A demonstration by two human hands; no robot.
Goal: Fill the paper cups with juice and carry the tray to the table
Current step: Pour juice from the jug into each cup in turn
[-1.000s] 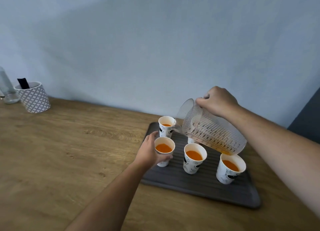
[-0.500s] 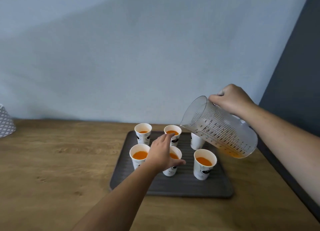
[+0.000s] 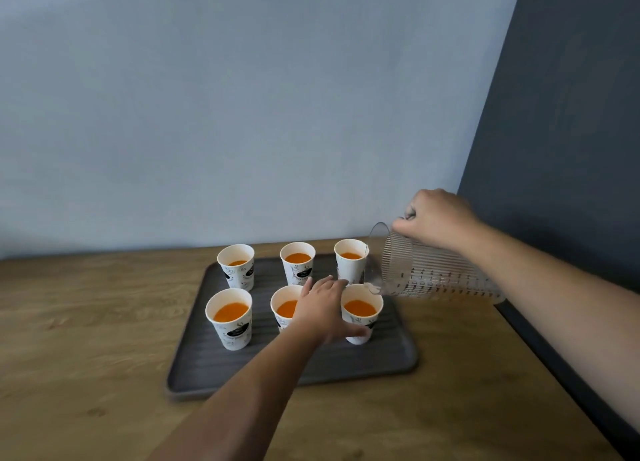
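Observation:
A dark grey ribbed tray [image 3: 311,367] lies on the wooden counter and carries several white printed paper cups in two rows, all with orange juice in them. My left hand [image 3: 325,308] wraps the front right cup [image 3: 363,310], thumb across its front and fingers behind its rim, and partly hides the front middle cup [image 3: 284,308]. My right hand [image 3: 436,218] grips the handle of a clear ribbed jug [image 3: 433,277]. The jug is tipped far over, with its spout just above the front right cup. Only a thin trace of juice shows along the jug's bottom.
The wooden counter [image 3: 86,322] runs left and forward from the tray. A pale blue wall stands right behind the back row of cups. A dark grey panel [image 3: 554,149] and a dark strip bound the counter on the right, just past the jug.
My left hand has shifted right from the front middle cup to the front right cup. The jug has come lower and tipped further over that cup. The view has swung right, and the patterned pot is out of view.

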